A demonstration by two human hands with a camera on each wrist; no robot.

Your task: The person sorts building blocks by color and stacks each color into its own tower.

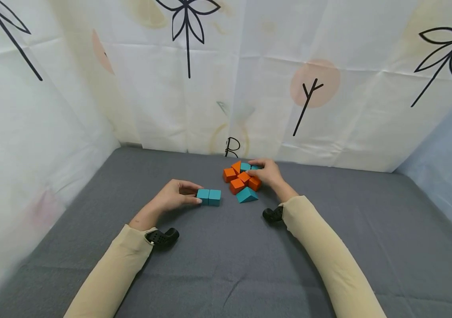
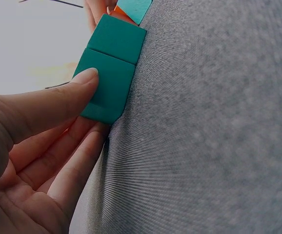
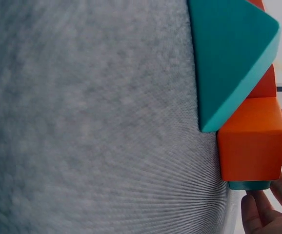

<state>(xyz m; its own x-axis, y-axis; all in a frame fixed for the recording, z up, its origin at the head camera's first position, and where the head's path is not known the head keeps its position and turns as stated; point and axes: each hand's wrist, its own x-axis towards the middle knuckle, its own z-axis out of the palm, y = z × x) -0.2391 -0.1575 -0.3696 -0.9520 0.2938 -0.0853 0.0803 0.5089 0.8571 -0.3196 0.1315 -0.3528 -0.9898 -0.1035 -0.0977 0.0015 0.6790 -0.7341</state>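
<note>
Two teal cubes stand side by side on the grey cloth. My left hand (image 1: pixel 176 195) pinches the left cube (image 1: pixel 202 196), its thumb (image 2: pixel 58 105) on one face and its fingers on the other side. The right cube (image 1: pixel 214 198) touches it. To their right lies a cluster of orange blocks (image 1: pixel 237 186) and teal blocks. At the cluster's far right, my right hand (image 1: pixel 269 173) pinches a small teal block (image 1: pixel 255 167), partly hidden by the fingers. A teal triangular block (image 1: pixel 247 195) forms the near side of the cluster; in the right wrist view it stands beside an orange cube (image 3: pixel 252 141).
Grey cloth (image 1: pixel 226 265) covers the table. White printed curtains (image 1: pixel 250 88) hang behind it and at both sides. An orange triangular block (image 1: pixel 236 167) and another teal block (image 1: pixel 245 167) sit at the cluster's back. Dark wrist devices (image 1: pixel 163 237) protrude from both cuffs.
</note>
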